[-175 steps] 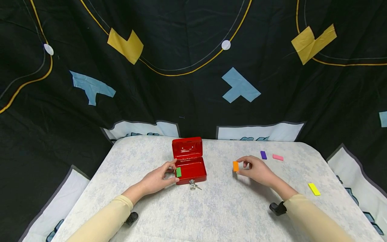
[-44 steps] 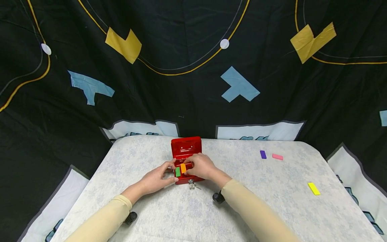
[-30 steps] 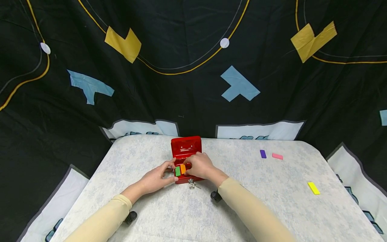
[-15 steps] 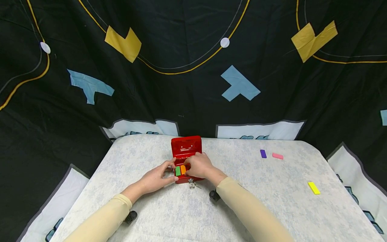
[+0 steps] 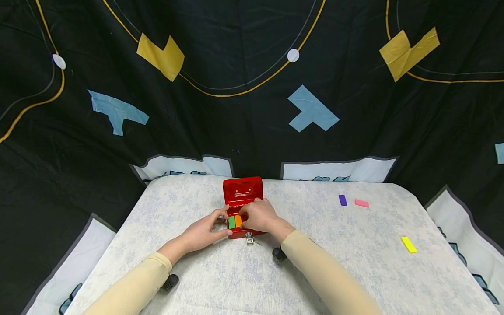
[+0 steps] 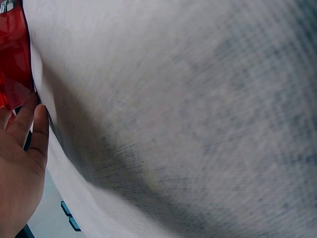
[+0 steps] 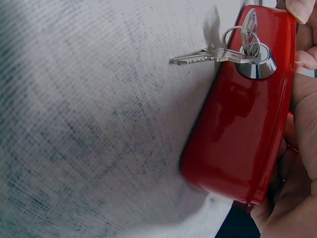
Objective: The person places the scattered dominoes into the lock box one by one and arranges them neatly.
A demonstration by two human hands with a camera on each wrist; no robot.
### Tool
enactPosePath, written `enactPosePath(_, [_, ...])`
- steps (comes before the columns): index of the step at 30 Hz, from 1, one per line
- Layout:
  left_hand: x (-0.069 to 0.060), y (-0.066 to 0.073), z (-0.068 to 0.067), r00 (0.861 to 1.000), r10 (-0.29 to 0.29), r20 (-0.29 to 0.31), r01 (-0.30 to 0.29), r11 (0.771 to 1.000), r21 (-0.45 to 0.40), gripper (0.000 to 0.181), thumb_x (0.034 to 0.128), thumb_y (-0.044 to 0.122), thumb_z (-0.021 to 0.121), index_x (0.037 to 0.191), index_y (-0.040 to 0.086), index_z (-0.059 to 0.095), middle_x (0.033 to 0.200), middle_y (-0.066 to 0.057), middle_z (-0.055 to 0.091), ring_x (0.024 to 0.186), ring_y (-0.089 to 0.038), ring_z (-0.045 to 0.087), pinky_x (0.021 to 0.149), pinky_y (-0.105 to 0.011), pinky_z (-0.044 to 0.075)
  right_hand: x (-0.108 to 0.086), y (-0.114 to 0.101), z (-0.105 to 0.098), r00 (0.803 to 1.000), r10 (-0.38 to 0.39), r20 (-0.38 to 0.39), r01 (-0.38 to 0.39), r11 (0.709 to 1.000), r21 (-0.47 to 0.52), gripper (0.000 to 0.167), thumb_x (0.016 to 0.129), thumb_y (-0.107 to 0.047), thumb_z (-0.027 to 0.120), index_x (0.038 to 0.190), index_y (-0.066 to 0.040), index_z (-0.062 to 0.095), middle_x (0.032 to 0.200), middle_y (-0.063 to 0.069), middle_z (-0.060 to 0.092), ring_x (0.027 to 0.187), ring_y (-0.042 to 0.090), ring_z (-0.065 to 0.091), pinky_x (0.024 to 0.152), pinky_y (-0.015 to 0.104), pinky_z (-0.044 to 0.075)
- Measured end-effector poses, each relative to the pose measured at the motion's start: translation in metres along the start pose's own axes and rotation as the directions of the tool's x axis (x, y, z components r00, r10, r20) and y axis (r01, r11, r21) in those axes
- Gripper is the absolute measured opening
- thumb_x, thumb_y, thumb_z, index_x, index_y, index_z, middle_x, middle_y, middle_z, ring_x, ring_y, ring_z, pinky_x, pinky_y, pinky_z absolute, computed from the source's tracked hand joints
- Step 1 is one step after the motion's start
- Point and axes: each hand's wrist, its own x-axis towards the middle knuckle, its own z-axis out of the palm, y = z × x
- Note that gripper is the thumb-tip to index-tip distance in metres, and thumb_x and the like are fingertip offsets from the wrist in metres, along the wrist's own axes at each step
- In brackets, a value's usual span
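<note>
Orange block (image 5: 238, 221), which my right hand (image 5: 261, 216) is pinching, is now meeting the green block (image 5: 231, 222), pairing within the box (image 5: 238, 234) my left hand (image 5: 202, 229) is gripping.

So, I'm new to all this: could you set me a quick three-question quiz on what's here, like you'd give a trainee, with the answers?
1. True or false: the lid of the red box is shut.
2. Counting only blocks outside the box, which colour lies farthest right in the head view: a) pink, b) yellow, c) purple?
3. Which hand has its fingers on the orange block?

Key:
1. False; it stands open.
2. b, the yellow block.
3. The right hand.
</note>
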Motion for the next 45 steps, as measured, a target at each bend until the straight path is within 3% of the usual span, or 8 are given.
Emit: enactPosePath(45, [0.0008, -0.0028, 0.0011, 1.0, 0.003, -0.006, -0.003, 1.0, 0.013, 0.043, 0.0913, 0.054, 0.073, 0.12, 0.03, 0.052, 0.165, 0.014, 0.03, 0.13, -0.014, 0.054, 0.105, -0.054, 0.043, 0.0009, -0.0003, 0.0022, 1.0, -0.008, 0.002, 0.008, 1.0, -0.005, 0.042, 0.083, -0.043, 0.084, 0.12, -0.025, 0.077, 0.106, -0.013, 0.074, 0.099, 0.013, 0.059, 0.095, 0.04, 0.039])
